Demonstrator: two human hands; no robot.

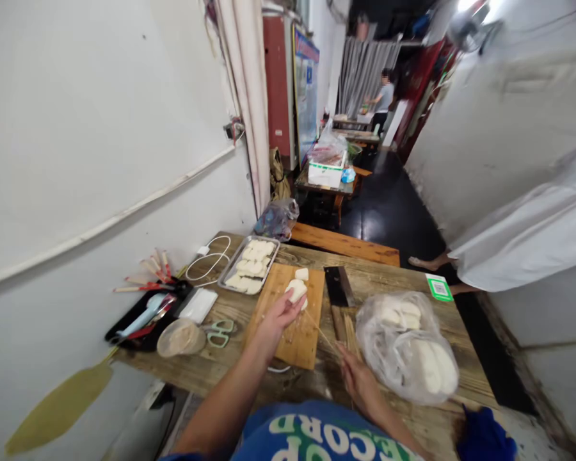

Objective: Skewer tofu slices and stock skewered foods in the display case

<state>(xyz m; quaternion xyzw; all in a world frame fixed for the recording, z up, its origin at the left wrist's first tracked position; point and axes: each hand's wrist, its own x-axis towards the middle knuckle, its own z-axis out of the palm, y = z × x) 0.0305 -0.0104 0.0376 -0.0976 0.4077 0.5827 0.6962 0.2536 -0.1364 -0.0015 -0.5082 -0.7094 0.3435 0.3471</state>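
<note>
My left hand [285, 312] is closed on a white bun slice [296, 290] above the wooden cutting board [288, 349]. A thin wooden skewer [322, 335] is held in my right hand [358, 376], its tip pointing toward the slice; whether it has entered the slice I cannot tell. Another white piece [302, 274] lies on the board just beyond my left hand, and one more shows partly beneath it. To the board's right rests a cleaver [338, 286] with a dark blade, and a bundle of skewers [351, 333] lies below it.
Left of the board are a clear tray [223, 280] of white slices, a plastic tub [180, 337], green-handled scissors [219, 331] and a black utensil tray [120, 330]. A plastic bag [379, 349] of white buns sits right. Another person [385, 99] stands far back.
</note>
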